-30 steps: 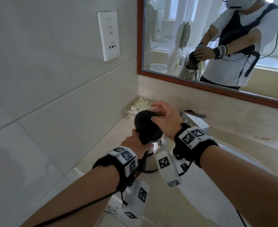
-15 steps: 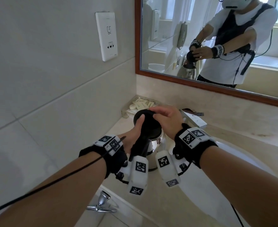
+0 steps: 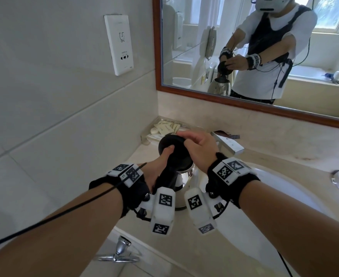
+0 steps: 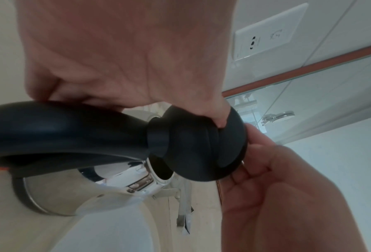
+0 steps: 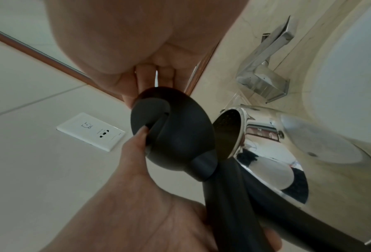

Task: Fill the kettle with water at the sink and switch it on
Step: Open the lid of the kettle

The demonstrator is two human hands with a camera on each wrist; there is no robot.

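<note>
A steel kettle (image 3: 186, 177) with a black handle (image 4: 61, 133) stands on the counter left of the sink basin (image 3: 284, 188). Its black lid (image 3: 174, 150) is tilted up on its hinge, and the mouth (image 5: 225, 134) shows open in the right wrist view. My left hand (image 3: 160, 166) grips the handle, its thumb lying on the lid's top. At the lid's far rim, the fingers of my right hand (image 3: 198, 148) pinch the edge. The chrome faucet (image 3: 227, 144) juts out just behind my right hand.
A white wall socket (image 3: 119, 44) sits on the tiled wall up left. A wood-framed mirror (image 3: 244, 47) runs along the back. A tray of sachets (image 3: 164, 126) fills the back corner. A chrome fitting (image 3: 120, 250) sticks out below the counter front.
The lid has swung up off the kettle's mouth under my right hand. My left wrist has rolled and its thumb has come up onto the lid.
</note>
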